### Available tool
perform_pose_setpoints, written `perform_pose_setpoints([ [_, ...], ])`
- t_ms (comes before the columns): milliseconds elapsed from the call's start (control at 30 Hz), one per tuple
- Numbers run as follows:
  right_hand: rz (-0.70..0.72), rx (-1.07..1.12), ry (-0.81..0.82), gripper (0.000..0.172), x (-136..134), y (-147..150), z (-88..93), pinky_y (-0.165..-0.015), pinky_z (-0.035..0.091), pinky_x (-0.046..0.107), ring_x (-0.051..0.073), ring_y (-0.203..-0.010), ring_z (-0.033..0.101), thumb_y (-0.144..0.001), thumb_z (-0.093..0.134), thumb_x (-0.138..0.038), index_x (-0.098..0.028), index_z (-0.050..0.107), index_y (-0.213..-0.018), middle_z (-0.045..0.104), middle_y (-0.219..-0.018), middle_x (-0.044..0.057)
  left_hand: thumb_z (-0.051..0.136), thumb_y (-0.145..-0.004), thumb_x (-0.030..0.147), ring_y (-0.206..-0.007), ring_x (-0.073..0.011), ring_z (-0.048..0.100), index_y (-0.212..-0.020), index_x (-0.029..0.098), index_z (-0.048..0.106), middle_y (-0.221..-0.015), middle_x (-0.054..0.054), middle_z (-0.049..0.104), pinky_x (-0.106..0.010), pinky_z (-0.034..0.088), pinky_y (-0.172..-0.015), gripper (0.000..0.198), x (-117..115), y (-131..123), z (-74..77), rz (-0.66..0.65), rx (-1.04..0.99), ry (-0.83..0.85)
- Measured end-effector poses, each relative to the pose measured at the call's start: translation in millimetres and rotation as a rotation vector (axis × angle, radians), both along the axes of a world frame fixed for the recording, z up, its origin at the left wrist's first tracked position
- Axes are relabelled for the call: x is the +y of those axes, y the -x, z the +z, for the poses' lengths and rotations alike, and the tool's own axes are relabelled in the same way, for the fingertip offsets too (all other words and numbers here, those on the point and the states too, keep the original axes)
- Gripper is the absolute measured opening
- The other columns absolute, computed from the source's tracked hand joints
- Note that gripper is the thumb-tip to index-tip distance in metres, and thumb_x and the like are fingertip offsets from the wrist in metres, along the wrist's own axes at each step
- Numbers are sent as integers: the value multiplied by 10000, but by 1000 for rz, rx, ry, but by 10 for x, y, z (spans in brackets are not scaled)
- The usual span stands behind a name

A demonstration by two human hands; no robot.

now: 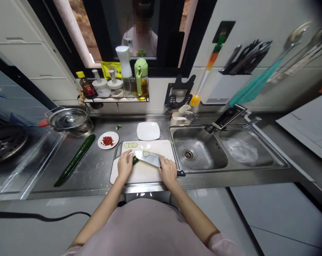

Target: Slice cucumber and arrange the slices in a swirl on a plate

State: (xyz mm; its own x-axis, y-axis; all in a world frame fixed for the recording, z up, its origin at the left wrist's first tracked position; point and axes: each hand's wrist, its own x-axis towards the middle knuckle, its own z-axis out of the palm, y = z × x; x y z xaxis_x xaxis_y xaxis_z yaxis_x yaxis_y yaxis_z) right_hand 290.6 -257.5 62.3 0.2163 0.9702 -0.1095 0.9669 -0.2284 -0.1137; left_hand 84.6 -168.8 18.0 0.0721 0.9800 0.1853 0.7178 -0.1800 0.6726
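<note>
On the white cutting board (147, 176), my left hand (125, 165) is closed on a piece of cucumber (135, 160), whose cut end shows beside the blade. My right hand (168, 170) grips a wide kitchen knife (152, 159) near its handle, and the blade points left toward the cucumber piece. One round slice (146, 153) clings to the blade. Several thin cucumber slices (130, 145) lie in a row at the board's upper left. A second black handle (181, 173) sticks out at the board's right edge.
A whole cucumber (75, 160) lies left, near a plate of red pieces (108, 140) and a steel pot (71, 121). Behind the board sits an empty white plate (148, 131). A double sink (200, 149) is at the right; seasoning bottles stand on a rack (115, 99).
</note>
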Motion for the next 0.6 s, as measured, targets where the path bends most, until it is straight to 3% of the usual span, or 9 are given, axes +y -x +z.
perform_pose_setpoints([
  [100,10,-16,-6,538,-13,-7,11,-850,301,320,233,-993,516,-843,601,-264,-215,470,-1362,629,-1060,100,436,-910,425,-1171,-233,521,-1161,244,632,-1224,-68,618,-400,347,-1059,366,-39,-151,141,-109,64,-48],
  [267,40,-64,-36,542,-56,-47,20,-832,297,321,232,-974,516,-841,613,-274,-211,469,-1360,628,-1036,97,562,-816,525,-1261,-314,420,-1185,287,623,-1312,-89,547,-570,104,-1129,443,-53,-348,326,-166,226,39],
  [333,59,-81,-39,542,-89,-72,9,-826,296,322,231,-964,517,-838,619,-272,-208,474,-1356,629,-1022,93,580,-799,526,-1255,-319,420,-1155,288,631,-1290,-87,561,-594,60,-1121,431,-17,-382,347,-200,238,92],
  [467,92,-105,-35,536,-167,-120,-34,-815,300,323,227,-954,519,-831,626,-260,-203,484,-1346,628,-999,84,618,-779,469,-1145,-282,514,-985,265,659,-1133,-55,645,-591,104,-1100,293,95,-420,322,-286,203,228],
  [600,105,-116,-25,524,-217,-148,-86,-814,303,316,222,-954,524,-832,622,-255,-205,489,-1337,628,-986,78,650,-760,348,-965,-203,602,-903,245,651,-979,-6,695,-499,233,-1069,177,202,-476,260,-321,95,347],
])
